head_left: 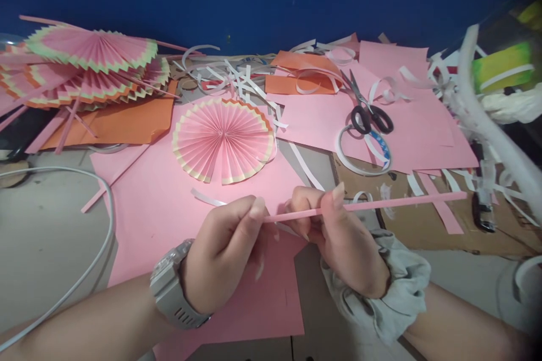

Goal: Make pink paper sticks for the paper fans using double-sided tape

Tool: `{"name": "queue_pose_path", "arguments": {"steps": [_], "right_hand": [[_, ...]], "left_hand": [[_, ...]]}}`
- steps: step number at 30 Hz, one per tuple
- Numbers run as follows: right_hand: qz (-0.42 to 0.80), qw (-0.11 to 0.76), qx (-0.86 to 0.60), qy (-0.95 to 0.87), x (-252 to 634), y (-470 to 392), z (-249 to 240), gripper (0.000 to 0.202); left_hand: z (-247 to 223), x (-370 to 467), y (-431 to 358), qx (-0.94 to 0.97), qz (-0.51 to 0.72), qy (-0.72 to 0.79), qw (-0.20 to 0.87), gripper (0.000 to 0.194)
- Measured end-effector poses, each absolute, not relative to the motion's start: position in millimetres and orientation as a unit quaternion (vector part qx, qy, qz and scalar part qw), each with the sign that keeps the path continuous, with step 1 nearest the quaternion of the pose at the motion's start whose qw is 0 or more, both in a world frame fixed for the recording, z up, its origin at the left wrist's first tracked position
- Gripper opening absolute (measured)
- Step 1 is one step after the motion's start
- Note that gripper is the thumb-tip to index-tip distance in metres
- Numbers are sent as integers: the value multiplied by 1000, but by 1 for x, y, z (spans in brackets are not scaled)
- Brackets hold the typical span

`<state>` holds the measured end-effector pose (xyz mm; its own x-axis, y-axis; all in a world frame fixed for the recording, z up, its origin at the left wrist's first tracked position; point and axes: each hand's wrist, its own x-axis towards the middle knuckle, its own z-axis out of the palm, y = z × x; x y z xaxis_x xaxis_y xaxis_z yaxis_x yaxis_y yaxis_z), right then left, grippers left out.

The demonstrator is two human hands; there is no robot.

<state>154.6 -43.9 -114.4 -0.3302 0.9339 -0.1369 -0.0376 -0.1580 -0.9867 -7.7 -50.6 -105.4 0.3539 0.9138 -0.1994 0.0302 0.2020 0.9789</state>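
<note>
A thin pink paper strip (402, 202) stretches between my hands and sticks out far to the right. My left hand (231, 242), with a grey watch on its wrist, pinches the strip's left end between thumb and fingers. My right hand (339, 231), a pale scrunchie round its wrist, is closed on the strip further along. Beneath both hands lies pink paper (262, 304). Just beyond them a round pleated pink fan (222, 141) with a cream and orange edge lies flat. A white strip (207, 197) is near my left hand.
Several pleated fans (97, 51) are piled at the back left on orange paper (122, 118). At the right, black-handled scissors (368, 110) and a roll of tape (339, 152) lie on pink sheets and cardboard (406, 225). A white cable (112, 203) curves at the left.
</note>
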Motion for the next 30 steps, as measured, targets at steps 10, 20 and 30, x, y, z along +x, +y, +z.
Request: {"name": "queue_pose_path", "arguments": {"steps": [10, 20, 30], "right_hand": [[567, 314, -437, -624, 154, -37, -104, 38], [598, 406, -465, -512, 155, -32, -110, 40], [607, 560, -435, -358, 164, -10, -111, 40]], "left_hand": [[-108, -9, -48, 596, 323, 431, 595, 31], [-109, -10, -49, 556, 305, 465, 618, 38], [-112, -7, -49, 491, 352, 506, 615, 40]]}}
